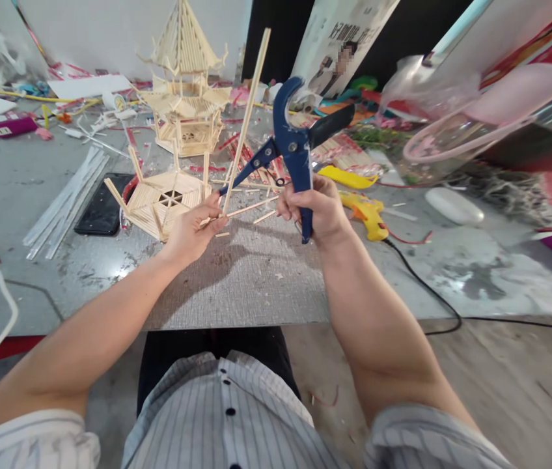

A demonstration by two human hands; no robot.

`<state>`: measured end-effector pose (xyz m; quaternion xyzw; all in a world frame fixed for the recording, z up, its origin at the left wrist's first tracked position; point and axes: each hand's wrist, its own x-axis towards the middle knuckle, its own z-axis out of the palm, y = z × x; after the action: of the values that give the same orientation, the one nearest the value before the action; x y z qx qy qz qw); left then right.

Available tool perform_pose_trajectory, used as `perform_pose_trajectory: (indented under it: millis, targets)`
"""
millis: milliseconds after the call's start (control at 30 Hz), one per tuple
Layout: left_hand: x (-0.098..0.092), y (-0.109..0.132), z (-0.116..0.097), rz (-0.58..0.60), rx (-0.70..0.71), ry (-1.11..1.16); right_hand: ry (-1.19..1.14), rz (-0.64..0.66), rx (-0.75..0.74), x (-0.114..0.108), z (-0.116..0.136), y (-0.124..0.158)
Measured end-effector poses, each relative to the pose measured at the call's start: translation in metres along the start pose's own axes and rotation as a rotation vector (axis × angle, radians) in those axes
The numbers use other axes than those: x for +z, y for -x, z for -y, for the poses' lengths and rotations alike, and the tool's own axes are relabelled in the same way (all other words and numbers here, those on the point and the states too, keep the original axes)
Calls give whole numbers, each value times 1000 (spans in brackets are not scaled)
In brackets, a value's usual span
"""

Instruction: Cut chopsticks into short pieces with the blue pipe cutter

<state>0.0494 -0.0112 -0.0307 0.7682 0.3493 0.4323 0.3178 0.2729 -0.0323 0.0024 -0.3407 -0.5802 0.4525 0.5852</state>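
Observation:
My left hand [194,228] pinches the lower end of a long thin wooden stick [249,111] that stands nearly upright above the table. My right hand [316,210] is wrapped round the handles of a blue ratchet cutter [291,144], its black blade open and raised to the right of the stick. Just left of my left hand lies a small hexagonal stick-built roof piece [161,198]. Behind it stands a tall pagoda model made of sticks [185,85].
A black phone [103,205] and a bundle of pale strips [68,198] lie at the left. A yellow glue gun [366,212] with a black cord lies right of my hand. Loose stick offcuts, a clear plastic bag [444,111] and clutter crowd the back.

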Motion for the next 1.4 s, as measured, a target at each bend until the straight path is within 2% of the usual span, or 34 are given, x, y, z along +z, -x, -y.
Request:
perform_pose_trajectory:
  millis: [133, 333, 500, 567, 700, 833, 967, 1067, 1133, 1233, 1400]
  targets:
    - [-2, 1, -5, -56, -18, -62, -29, 36, -35, 1, 1, 1]
    - [-3, 2, -1, 84, -124, -49, 143, -99, 25, 7, -8, 0]
    - [-3, 3, -1, 102, -140, -80, 238, -82, 39, 14, -14, -1]
    - [-2, 3, -1, 117, -144, -87, 207, -52, 48, 16, -15, 0]
    - [-1, 5, -3, 151, -127, -79, 132, 93, 131, 23, -12, 4]
    - [3, 7, -5, 196, -167, 4, 107, 114, 124, 31, -11, 7]
    - [5, 6, -7, 275, -347, 227, 134, -8, 90, 26, -12, -1]
    - [3, 4, -8, 266, -465, 328, 355, -205, 89, 4, -10, -11]
    - [0, 2, -9, 225, -486, 343, 572, -278, 111, -12, -9, -15]
    - [-2, 1, -10, 170, -482, 337, 867, -230, 126, -30, -11, -11]
    - [-2, 1, -12, 76, -446, 340, 1266, -68, -2, -35, -24, 9]
